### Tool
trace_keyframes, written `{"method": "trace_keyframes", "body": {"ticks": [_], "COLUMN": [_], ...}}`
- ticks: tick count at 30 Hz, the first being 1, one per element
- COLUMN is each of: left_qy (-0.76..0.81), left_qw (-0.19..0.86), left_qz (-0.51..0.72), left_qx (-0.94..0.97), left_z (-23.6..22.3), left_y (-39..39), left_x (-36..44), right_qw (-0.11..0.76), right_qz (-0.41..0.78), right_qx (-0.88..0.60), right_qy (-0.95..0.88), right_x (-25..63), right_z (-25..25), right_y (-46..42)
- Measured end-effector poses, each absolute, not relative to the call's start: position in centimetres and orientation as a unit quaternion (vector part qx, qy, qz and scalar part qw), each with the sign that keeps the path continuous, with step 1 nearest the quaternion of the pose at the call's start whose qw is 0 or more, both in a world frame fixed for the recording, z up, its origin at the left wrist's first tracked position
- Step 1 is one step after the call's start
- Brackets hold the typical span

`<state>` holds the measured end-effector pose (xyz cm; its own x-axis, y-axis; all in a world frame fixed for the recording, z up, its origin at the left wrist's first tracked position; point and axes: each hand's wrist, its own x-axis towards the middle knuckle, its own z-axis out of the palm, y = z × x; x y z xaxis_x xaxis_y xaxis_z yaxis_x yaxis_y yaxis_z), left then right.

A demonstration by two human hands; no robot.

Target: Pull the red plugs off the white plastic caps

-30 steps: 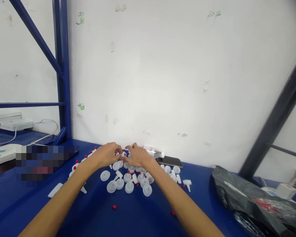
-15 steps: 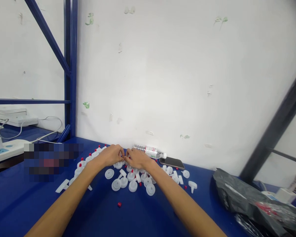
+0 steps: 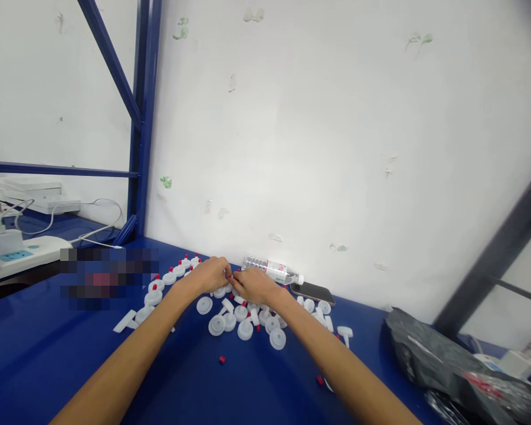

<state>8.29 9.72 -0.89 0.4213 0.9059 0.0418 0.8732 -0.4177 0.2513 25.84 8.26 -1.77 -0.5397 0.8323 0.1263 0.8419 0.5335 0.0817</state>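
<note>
My left hand (image 3: 212, 275) and my right hand (image 3: 254, 285) meet fingertip to fingertip over the far part of a pile of white plastic pieces. Both have their fingers closed in a pinch. A speck of red, seemingly a small red cap (image 3: 230, 277), shows at the right fingertips; whatever the left fingers hold is hidden. Beneath and in front of the hands lie round white lids (image 3: 245, 329), white T-shaped pieces (image 3: 226, 306) and small red caps. A line of white lids with red tips (image 3: 169, 275) stands left of my left hand, partly behind the forearm.
Against the wall lies a clear plastic bottle (image 3: 277, 271), beside a dark phone (image 3: 312, 292). A loose red cap (image 3: 222, 359) sits at the front on the blue table (image 3: 177, 383). A grey plastic bag (image 3: 429, 348) is at right, a white power strip (image 3: 35, 251) at left.
The view has turned slightly left, so everything appears shifted right. Both hands remain together over the pile, still pinching. A red-tipped piece now shows beside my right forearm.
</note>
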Motion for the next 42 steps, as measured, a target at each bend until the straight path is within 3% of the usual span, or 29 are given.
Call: {"method": "trace_keyframes", "body": {"ticks": [20,42], "left_qy": [0.475,0.470], "left_qw": [0.094,0.108], "left_qz": [0.105,0.127], "left_qx": [0.869,0.867], "left_z": [-1.7,-0.9], "left_y": [10.4,9.8], "left_x": [8.3,9.0], "right_qw": [0.090,0.202], "right_qz": [-0.048,0.161], "right_qx": [-0.519,-0.519], "right_qy": [-0.849,-0.815], "right_x": [26.1,28.6], "right_z": [-1.6,-1.7], "right_y": [8.3,9.1]}}
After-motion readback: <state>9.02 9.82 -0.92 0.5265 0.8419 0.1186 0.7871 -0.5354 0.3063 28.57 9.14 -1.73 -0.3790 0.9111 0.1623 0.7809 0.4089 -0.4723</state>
